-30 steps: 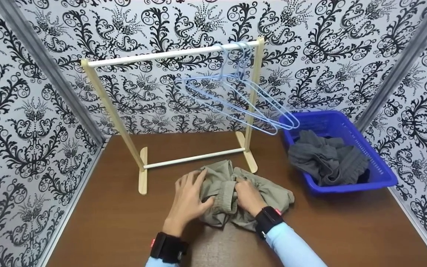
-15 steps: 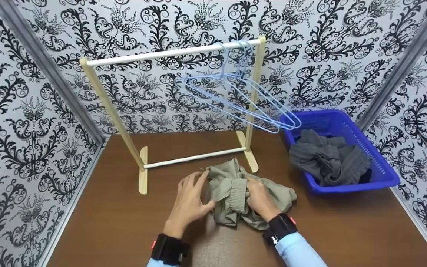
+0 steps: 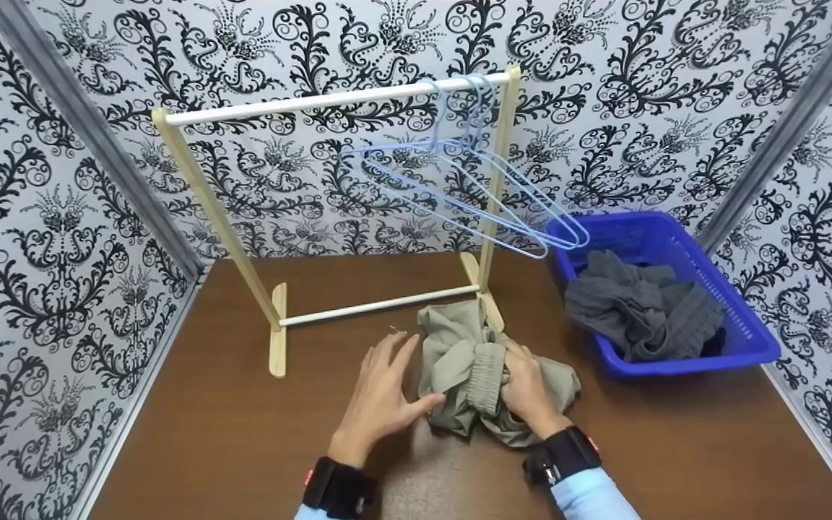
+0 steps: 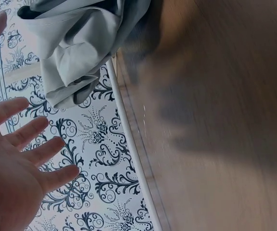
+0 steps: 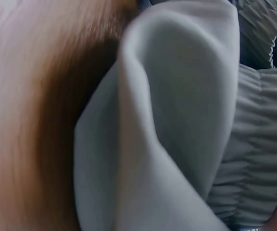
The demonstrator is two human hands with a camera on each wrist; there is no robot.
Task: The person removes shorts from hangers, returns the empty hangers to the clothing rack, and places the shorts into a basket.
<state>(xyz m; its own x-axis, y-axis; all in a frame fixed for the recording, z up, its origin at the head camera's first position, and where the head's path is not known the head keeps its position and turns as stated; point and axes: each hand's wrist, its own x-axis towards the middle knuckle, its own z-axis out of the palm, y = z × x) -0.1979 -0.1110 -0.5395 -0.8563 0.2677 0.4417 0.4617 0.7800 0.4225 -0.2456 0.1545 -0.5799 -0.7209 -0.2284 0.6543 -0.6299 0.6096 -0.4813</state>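
A crumpled pair of khaki pants (image 3: 452, 365) lies bunched on the table, its gathered elastic waistband (image 3: 487, 375) facing up. My right hand (image 3: 526, 393) grips the pants just right of that waistband, fingers curled into the cloth. Beside the left edge of the bundle is my left hand (image 3: 380, 401), fingers spread and thumb stretched toward the fabric. In the left wrist view the left palm (image 4: 11, 178) holds nothing, with folds of the pants (image 4: 81, 48) beyond the fingers. Pale folds (image 5: 177, 106) and the ribbed waistband (image 5: 254, 144) fill the right wrist view; most of the right hand is hidden there.
Behind the pants stands a wooden rack with a white top rail (image 3: 300, 103). Several light blue hangers (image 3: 459, 202) hang at its right end. A blue basket (image 3: 737, 318) at the right holds dark grey clothing (image 3: 640, 307). Patterned walls enclose the brown table (image 3: 221, 433).
The right hand has shifted to the right, dragging the pants with it. The left hand, earlier on the cloth, now sits beside it with the bundle pulled away.
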